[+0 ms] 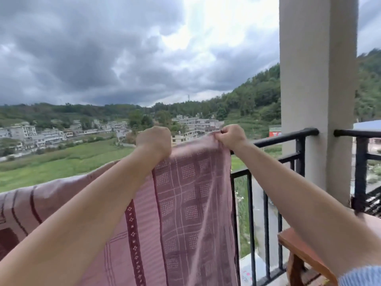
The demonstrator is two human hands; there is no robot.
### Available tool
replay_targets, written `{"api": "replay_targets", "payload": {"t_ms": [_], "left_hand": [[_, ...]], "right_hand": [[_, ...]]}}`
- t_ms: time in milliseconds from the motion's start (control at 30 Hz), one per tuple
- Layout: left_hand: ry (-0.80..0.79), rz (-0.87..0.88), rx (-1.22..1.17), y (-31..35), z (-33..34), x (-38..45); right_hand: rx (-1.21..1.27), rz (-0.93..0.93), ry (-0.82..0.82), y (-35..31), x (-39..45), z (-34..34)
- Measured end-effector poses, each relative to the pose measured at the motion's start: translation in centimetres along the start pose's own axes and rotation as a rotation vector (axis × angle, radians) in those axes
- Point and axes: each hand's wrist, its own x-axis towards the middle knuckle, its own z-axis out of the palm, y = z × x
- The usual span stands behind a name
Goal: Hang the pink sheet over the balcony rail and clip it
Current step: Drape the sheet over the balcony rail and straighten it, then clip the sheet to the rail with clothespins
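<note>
From the head camera, both forearms reach forward and up toward the top of the balcony rail [288,135], bare to the elbow, with a striped blue sleeve [359,275] showing at the right arm's lower edge. The left hand [153,141] is curled into a fist, knuckles up and back of the hand toward the camera, sitting on the top edge of the pink sheet [185,203] where it crosses the rail; its fingers are hidden behind the fist, so what they close on cannot be seen, though it looks to be gripping the cloth. The right hand [229,136] is also curled, thumb and fingers pinching the sheet's upper right corner, with a small dark object at the fingertips too small to identify.

The sheet lies draped over the rail, running from that corner down to the left edge of the frame. It is dusty pink with a grid of pale lines, dotted squares, and dark maroon bands, one carrying a row of small diamond shapes. Its right edge hangs straight down against the black bars.

Right of the sheet the rail meets a pale square column [317,79]. A wooden bench [303,250] stands in the lower right corner
</note>
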Motion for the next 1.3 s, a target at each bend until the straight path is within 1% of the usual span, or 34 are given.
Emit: {"api": "replay_targets", "payload": {"t_ms": [33,100,167,267,333,433,500,533,633,700,767,800,900,1000,1067,1133,1233,1300], "left_hand": [[-0.005,-0.011,-0.005,0.3,-0.1,-0.2],[0.054,0.021,-0.038,1.2,-0.1,-0.7],[0.149,0.110,-0.054,2.8,-0.1,-1.5],[0.281,0.271,-0.016,7.2,0.7,-3.0],[0.289,0.389,-0.033,12.0,2.3,-3.9],[0.143,0.482,-0.108,22.0,5.8,-4.9],[0.019,0.507,-0.154,29.7,8.4,-5.6],[-0.038,0.525,-0.183,33.6,9.8,-6.1],[-0.142,0.604,-0.332,45.5,13.1,-8.5],[-0.214,0.691,-0.390,52.9,14.4,-11.0],[-0.282,0.760,-0.436,59.4,15.2,-13.6],[-0.316,0.791,-0.454,62.4,15.7,-14.8],[-0.388,0.895,-0.477,69.4,17.8,-17.8],[-0.478,0.985,-0.475,75.6,21.0,-19.5],[-0.565,1.023,-0.473,79.2,23.6,-19.8],[-0.649,1.102,-0.453,82.5,26.5,-19.7],[-0.749,1.206,-0.392,86.2,30.8,-18.7],[-0.803,1.270,-0.380,88.0,33.1,-18.1]], "right_hand": [[-0.053,0.036,-0.055,0.6,0.4,0.7],[-0.043,0.112,-0.150,2.1,0.1,1.2],[-0.002,0.118,-0.170,4.0,-0.8,0.5],[-0.046,0.019,-0.118,6.8,-2.5,-2.9],[-0.220,-0.053,-0.108,9.7,-4.1,-6.4],[-0.566,-0.087,-0.041,17.0,-6.8,-12.7],[-0.774,-0.068,-0.010,23.1,-9.1,-17.3],[-0.836,-0.041,-0.009,26.2,-10.6,-19.6],[-0.944,0.099,0.003,35.2,-16.0,-26.6],[-1.004,0.269,-0.034,40.5,-19.9,-31.0],[-1.011,0.473,-0.095,45.3,-23.6,-34.9],[-1.006,0.550,-0.101,47.3,-25.3,-36.6],[-1.036,0.688,-0.086,52.6,-29.6,-39.9],[-1.028,0.816,-0.106,58.4,-32.1,-41.4],[-1.014,0.868,-0.087,62.5,-32.6,-42.0],[-0.962,0.953,-0.077,66.3,-32.4,-42.6],[-0.867,1.164,-0.101,71.3,-31.8,-42.9],[-0.823,1.274,-0.107,73.9,-31.5,-42.7]]}}
